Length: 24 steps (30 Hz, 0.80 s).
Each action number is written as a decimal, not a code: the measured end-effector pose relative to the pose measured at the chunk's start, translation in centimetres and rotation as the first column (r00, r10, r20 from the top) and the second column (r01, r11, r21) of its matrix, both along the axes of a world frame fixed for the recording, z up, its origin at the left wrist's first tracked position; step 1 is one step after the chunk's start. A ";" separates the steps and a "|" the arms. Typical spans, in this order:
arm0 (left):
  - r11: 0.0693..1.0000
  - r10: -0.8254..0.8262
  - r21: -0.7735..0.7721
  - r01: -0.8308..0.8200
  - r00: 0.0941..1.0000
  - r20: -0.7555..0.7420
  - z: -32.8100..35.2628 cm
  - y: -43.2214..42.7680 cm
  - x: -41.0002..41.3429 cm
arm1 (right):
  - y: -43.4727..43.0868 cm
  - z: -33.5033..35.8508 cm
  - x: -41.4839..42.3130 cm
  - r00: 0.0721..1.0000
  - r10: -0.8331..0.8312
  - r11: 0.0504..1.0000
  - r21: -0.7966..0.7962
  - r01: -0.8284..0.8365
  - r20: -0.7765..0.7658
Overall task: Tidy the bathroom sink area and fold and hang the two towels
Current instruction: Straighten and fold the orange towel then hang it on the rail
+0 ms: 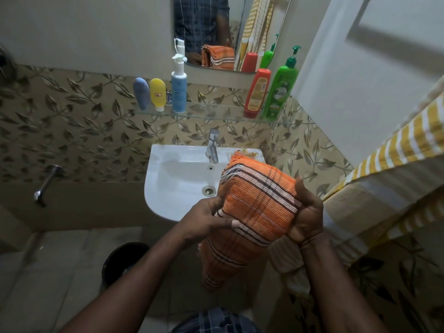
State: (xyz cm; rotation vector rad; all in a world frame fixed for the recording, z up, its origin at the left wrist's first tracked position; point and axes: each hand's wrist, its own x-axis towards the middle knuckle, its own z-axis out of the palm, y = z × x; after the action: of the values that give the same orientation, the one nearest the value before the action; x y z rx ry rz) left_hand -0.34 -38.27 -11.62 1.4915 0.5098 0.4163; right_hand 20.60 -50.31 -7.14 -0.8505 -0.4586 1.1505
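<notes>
A folded orange striped towel (258,200) is held in front of the white sink (177,174), its lower end hanging down. My left hand (206,222) pinches its left edge with thumb and fingers. My right hand (306,212) grips its right edge, thumb on top. A yellow-and-white striped towel (396,150) hangs over a rail on the right wall. On the glass shelf (211,114) above the tap stand a blue tube (141,93), a yellow tube (157,93), a white pump bottle (179,85), a red bottle (257,92) and a green pump bottle (281,90).
A chrome tap (212,146) rises at the back of the sink. A mirror (228,32) hangs above the shelf. A dark bin (120,260) stands on the tiled floor below left. A wall tap (45,183) juts out at the left.
</notes>
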 end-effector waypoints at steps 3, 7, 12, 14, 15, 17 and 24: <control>0.997 0.073 0.030 -0.075 0.995 0.060 0.1 0.2 -0.5 | -0.2 0.2 0.5 0.999 -0.038 0.999 -0.003 0.038 0.012; 0.977 0.214 -0.015 -0.214 0.964 0.160 0.4 0.5 -1.4 | -0.4 0.2 1.1 0.999 -0.027 1.000 0.007 0.027 -0.020; 0.953 0.294 0.039 -0.299 0.951 0.100 0.6 2.4 -1.3 | 0.0 -0.2 0.8 1.000 0.027 0.999 0.018 -0.027 -0.016; 0.976 0.189 0.100 -0.192 0.981 0.030 1.0 3.5 -0.9 | 0.2 -0.1 0.4 0.999 0.039 0.999 0.013 -0.039 -0.004; 0.987 0.122 0.102 -0.123 0.992 0.017 1.2 3.9 -0.7 | 0.2 -0.1 0.3 0.999 0.037 0.999 0.019 -0.037 -0.006; 0.998 -0.007 0.066 0.005 0.999 0.032 1.9 4.2 -0.5 | 0.2 0.2 0.2 0.999 0.039 0.998 0.039 -0.039 -0.017; 0.999 -0.007 -0.031 0.011 0.989 0.151 1.3 3.5 0.5 | 0.1 1.3 0.2 0.997 0.039 0.998 0.043 -0.036 -0.063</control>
State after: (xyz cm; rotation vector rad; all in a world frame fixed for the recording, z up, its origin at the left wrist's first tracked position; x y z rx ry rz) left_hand 0.20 -34.73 -10.33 1.4188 0.3883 0.5074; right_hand 20.83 -50.24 -5.86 -0.7698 -0.4463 1.1952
